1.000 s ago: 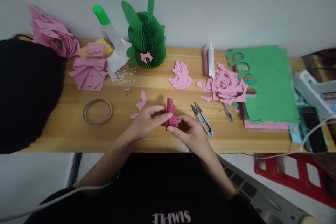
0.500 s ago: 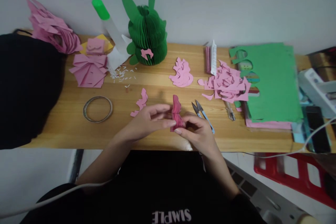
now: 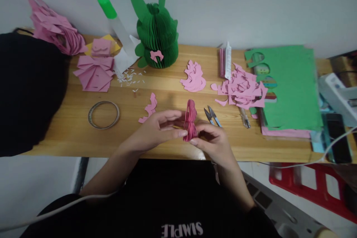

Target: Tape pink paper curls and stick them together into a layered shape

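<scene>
Both my hands hold a small stack of pink paper cut-outs [image 3: 190, 119] upright above the front of the wooden table [image 3: 167, 93]. My left hand [image 3: 158, 128] pinches the stack from the left, fingers closed against it. My right hand [image 3: 213, 139] grips its lower right edge with thumb and fingers. Small thread snips [image 3: 212, 116] lie just right of the stack. A few pink shapes [image 3: 148, 108] lie to the left of my hands.
A green honeycomb paper rabbit [image 3: 156, 37] stands at the back, a glue bottle [image 3: 117, 26] beside it. Pink paper piles [image 3: 241, 87] and green sheets [image 3: 290, 85] lie at right, a tape ring [image 3: 103, 114] at left. A dark shape [image 3: 25, 89] fills the left edge.
The pink stack has been turned more upright and shifted slightly right between my hands. Both hands moved a little to the right with it.
</scene>
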